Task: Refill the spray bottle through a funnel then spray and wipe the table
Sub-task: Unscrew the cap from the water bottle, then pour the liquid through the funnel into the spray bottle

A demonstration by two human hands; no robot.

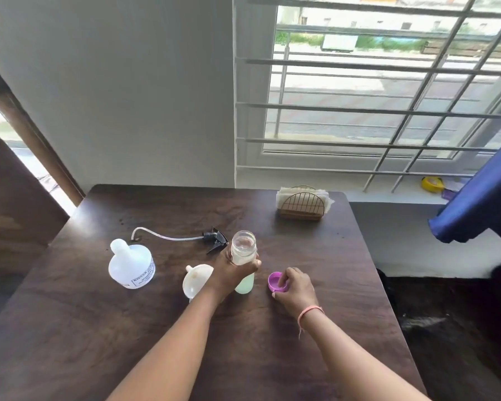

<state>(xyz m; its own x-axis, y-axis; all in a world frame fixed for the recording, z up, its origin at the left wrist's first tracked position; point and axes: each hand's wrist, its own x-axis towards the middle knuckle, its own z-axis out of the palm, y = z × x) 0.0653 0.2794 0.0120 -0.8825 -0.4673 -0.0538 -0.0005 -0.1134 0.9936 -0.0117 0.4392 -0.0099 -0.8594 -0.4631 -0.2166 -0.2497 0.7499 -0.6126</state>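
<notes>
Your left hand (234,274) is wrapped around the middle of the open bottle (243,260), which stands upright on the dark wooden table (315,328) with pale green liquid in its lower part; your fingers cover much of its body, so the liquid level is hard to read. Your right hand (294,287), just right of the bottle, has its fingers curled over the purple cap (277,282), which rests on the table with its hollow side up.

At the far left stands the white refill bottle (131,266), its printed label too blurred to read. Beyond it, the black spray head (216,240) lies on its side with its clear tube (162,235) trailing left. The white funnel (196,280) lies tipped over just left of your left wrist, which hides part of it.

Farther back on the right, a wire napkin holder (302,202) with paper napkins sits near the table's far edge. A blue curtain (480,204) hangs at the right, cut off by the frame.
</notes>
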